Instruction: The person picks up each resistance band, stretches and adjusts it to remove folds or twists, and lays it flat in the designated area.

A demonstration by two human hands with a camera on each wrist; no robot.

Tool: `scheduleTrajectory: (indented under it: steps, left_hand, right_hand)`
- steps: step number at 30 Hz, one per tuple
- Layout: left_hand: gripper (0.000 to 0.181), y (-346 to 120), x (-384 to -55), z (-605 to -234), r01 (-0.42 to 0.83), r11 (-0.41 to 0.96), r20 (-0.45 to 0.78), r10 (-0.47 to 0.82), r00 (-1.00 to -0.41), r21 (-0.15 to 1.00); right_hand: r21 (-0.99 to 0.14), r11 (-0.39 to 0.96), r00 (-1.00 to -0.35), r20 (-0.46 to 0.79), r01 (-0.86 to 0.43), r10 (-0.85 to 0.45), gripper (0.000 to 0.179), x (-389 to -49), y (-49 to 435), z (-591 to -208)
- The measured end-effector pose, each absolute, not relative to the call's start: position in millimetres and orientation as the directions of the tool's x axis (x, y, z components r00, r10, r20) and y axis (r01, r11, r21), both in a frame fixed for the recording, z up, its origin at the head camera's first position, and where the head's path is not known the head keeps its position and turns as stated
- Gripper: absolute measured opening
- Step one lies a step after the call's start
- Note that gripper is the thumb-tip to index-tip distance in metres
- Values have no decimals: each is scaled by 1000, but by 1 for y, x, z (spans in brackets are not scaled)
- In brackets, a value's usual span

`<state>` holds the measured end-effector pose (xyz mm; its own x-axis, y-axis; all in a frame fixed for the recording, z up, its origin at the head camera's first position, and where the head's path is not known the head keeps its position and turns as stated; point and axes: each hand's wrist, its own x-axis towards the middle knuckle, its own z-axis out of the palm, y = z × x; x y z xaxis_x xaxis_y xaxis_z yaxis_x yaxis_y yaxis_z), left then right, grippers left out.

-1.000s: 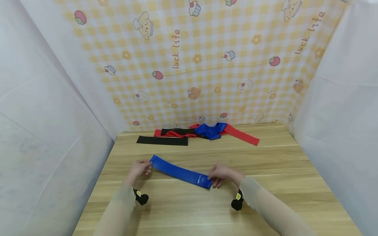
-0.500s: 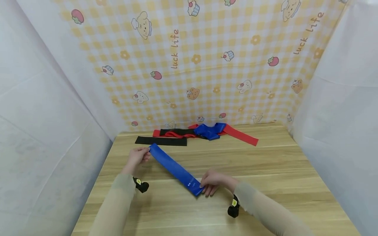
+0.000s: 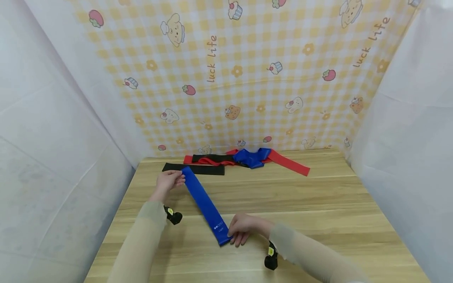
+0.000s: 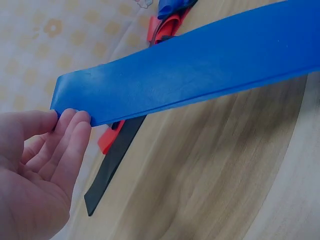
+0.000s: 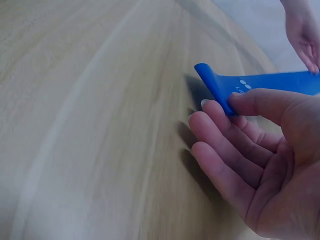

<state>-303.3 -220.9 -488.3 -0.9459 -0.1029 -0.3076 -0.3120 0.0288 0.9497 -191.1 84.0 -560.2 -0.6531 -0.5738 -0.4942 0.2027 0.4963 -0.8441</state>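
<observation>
Blue band observed extended slantwise above the wooden table. Left hand: thumb and fingertips pinching the far end, near the black band. Right hand: thumb and forefinger pinching the printed near end, remaining fingers slightly apart. Tangled red, black and blue bands lie at the table's back edge

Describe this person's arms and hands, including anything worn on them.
The left sleeve and right sleeve are long, plain and pale beige. The left hand and right hand are ungloved. Near each is a small black device with a yellow label, too small to read.
</observation>
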Motion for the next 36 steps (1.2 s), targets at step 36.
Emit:
scheduleTrajectory:
  steps: [36]
  left_hand:
    - [30,-198,-324,-492,-204,122,-192,-102,-976,972]
  right_hand:
    - [-861,473,-638,-473,188,-607,15,-177,4,-563]
